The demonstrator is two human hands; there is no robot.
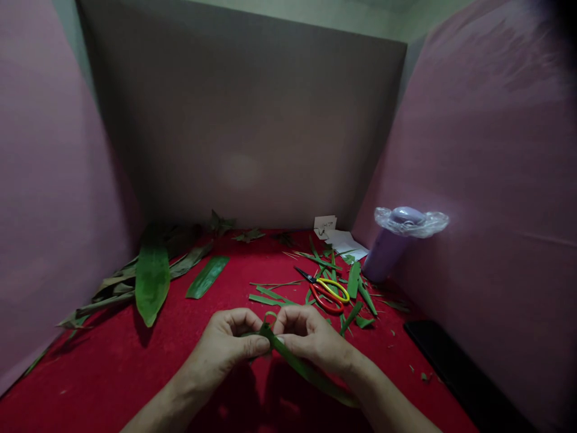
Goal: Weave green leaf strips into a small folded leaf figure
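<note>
Both my hands meet low in the middle of the head view over a red cloth [135, 361]. My left hand [229, 343] and my right hand [306, 337] each pinch the same narrow green leaf strip [306, 370] between thumb and fingers. The strip is folded where the thumbs touch, with a small loop above the fingers, and its long end trails down to the right under my right wrist. Red-and-yellow-handled scissors [327, 290] lie just beyond my right hand among cut strips.
A broad green leaf [152, 279] and a pile of leaves lie at the left. A smaller leaf piece [207, 276] lies mid-left. A purple bottle with a plastic-wrapped top [392, 243] and white papers [342, 240] stand back right. A dark flat object [455, 367] lies right. Pinkish panels enclose the space.
</note>
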